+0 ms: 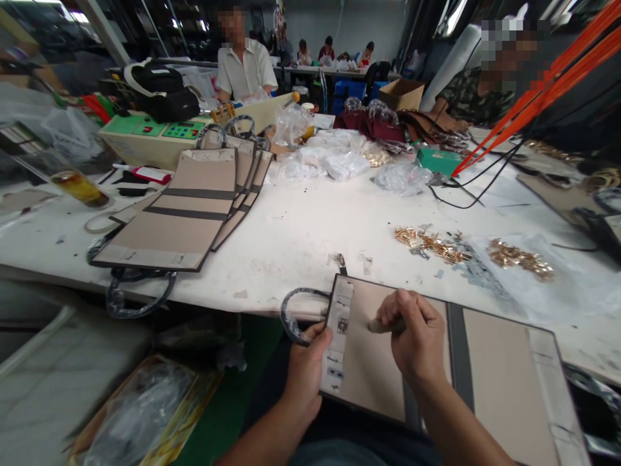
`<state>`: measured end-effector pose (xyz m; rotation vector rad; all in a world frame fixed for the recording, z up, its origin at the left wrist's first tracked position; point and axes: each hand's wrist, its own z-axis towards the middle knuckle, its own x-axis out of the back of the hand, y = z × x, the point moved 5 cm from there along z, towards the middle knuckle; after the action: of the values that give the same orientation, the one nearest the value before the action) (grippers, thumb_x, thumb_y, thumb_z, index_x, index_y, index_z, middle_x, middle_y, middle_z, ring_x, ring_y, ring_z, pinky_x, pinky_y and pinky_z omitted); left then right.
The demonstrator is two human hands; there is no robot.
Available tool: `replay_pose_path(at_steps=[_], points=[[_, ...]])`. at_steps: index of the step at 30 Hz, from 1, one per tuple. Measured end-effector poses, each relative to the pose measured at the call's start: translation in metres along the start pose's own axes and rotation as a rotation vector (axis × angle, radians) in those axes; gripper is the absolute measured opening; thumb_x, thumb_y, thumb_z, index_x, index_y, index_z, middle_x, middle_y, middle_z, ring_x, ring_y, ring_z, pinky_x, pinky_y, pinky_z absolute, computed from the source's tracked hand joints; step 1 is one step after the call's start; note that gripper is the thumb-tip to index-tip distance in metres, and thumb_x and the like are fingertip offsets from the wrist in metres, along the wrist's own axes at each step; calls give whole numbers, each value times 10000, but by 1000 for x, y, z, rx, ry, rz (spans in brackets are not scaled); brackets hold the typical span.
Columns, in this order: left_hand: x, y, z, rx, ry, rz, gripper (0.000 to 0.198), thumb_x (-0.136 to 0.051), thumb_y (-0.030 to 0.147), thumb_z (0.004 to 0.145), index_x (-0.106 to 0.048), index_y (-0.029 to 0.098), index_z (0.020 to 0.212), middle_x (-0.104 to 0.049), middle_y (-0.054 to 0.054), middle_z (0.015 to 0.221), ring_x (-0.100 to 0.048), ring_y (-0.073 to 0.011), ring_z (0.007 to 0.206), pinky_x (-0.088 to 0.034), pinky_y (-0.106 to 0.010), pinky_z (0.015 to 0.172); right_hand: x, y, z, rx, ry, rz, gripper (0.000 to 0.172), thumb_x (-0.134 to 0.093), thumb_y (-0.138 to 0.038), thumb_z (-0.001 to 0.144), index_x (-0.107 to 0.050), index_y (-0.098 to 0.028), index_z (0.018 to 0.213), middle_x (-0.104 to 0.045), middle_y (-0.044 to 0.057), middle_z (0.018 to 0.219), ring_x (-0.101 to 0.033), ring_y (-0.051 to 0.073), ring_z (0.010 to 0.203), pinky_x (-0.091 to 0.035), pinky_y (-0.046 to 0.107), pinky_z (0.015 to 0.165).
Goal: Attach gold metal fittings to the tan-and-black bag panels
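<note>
A flat beige bag panel [378,369] with dark edging and dark cross bands lies tilted between my lap and the table's front edge. My left hand [310,369] is closed on its left edge, thumb on top, beside a plastic-wrapped dark handle [291,310]. Small metal fittings [342,325] sit on the pale strip along that edge. Over the panel's middle, my right hand [414,330] is wrapped round a short greyish-beige tool [381,325]; its kind cannot be made out. A zip-pull-like metal tab [342,263] sticks out past the panel's top corner.
Stacked bag panels [189,223] with wrapped handles overhang the table [301,239] at left. Gold metal pieces [436,246] lie loose at right, more on a plastic sheet [572,278]. A green machine [155,136], a glass [80,188], orange straps [533,97] and co-workers [247,68] are beyond.
</note>
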<state>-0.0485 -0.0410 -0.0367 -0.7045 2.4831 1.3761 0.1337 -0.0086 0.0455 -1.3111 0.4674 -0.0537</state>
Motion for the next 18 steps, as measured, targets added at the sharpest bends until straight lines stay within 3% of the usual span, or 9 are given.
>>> replay_pose_path(at_steps=[4,9,14,18], points=[[-2,0,0,-29,-5,4,390,-892,416,667,-765,151,923,-767,-56,806,-707,-217,723,-522,-295,685,-11,5,6,-101,53,278,457,-671,-418,960,-453,-216,614,-373,-63,547,-356,117,470,-327,263,468],[2,-4,2,-25,11,25,368,-864,427,701,-748,146,908,-739,-42,759,-660,-183,685,-502,-280,667,-22,16,14,-188,59,433,472,-662,-416,922,-392,-216,590,-320,-72,516,-318,104,428,-320,260,441],[4,-7,5,-3,31,24,432,-887,490,673,-747,143,890,-715,-32,745,-630,-162,662,-497,-276,664,-34,20,9,-142,-15,383,462,-648,-402,935,-402,-220,589,-323,-77,509,-306,101,408,-303,260,428],[2,-5,5,-22,20,14,432,-884,495,678,-731,149,886,-710,-35,758,-643,-172,696,-497,-276,678,-51,20,1,-15,-187,158,446,-635,-372,988,-506,-219,590,-437,-44,517,-418,126,448,-337,277,462]])
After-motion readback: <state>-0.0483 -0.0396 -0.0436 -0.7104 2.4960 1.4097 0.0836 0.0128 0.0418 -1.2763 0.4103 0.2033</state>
